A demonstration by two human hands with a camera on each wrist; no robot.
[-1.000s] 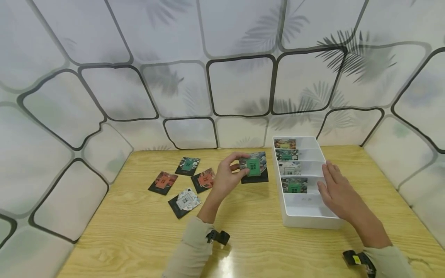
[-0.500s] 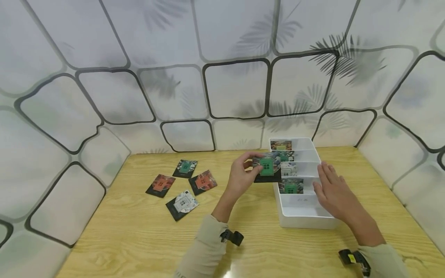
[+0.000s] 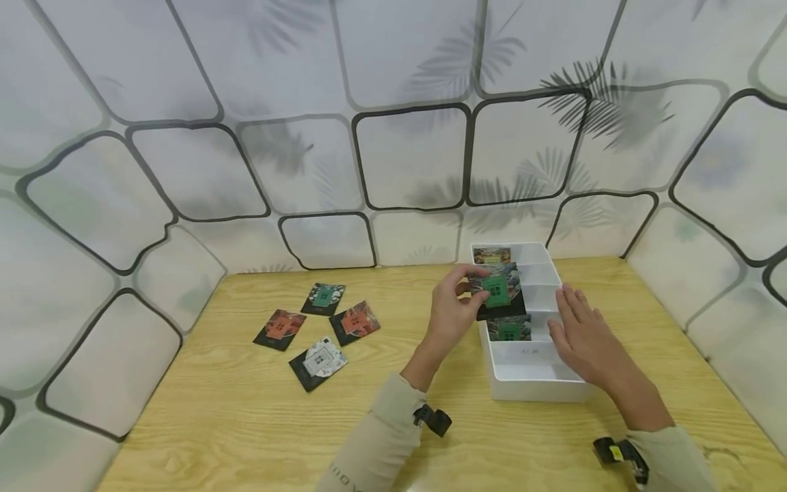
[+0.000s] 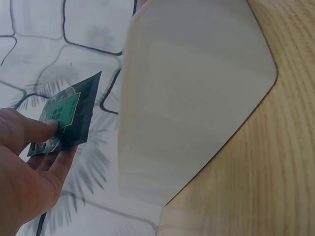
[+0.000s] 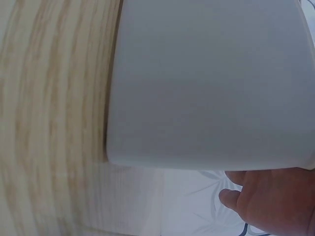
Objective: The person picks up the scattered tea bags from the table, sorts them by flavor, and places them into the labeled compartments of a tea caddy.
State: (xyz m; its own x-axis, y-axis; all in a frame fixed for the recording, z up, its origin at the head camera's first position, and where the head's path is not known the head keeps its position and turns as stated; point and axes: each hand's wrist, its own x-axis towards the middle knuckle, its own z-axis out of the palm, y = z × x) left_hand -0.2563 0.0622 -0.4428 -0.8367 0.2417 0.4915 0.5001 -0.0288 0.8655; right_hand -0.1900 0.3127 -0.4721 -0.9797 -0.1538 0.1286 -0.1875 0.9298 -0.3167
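Wooden table (image 3: 246,417), four loose packets (image 3: 354,322), white box (image 3: 540,391) partly behind held packet (image 3: 501,292)

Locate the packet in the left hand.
In the head view, the held packet is right of centre, pinched in the left hand, at the left side of the white box, opposite the right hand.

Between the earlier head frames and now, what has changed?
The left hand has carried its green-labelled packet rightward, from beside the box to over its left part. Nothing was newly grasped or let go. The right hand stays at the box's right edge; the box and the four loose packets lie as before.
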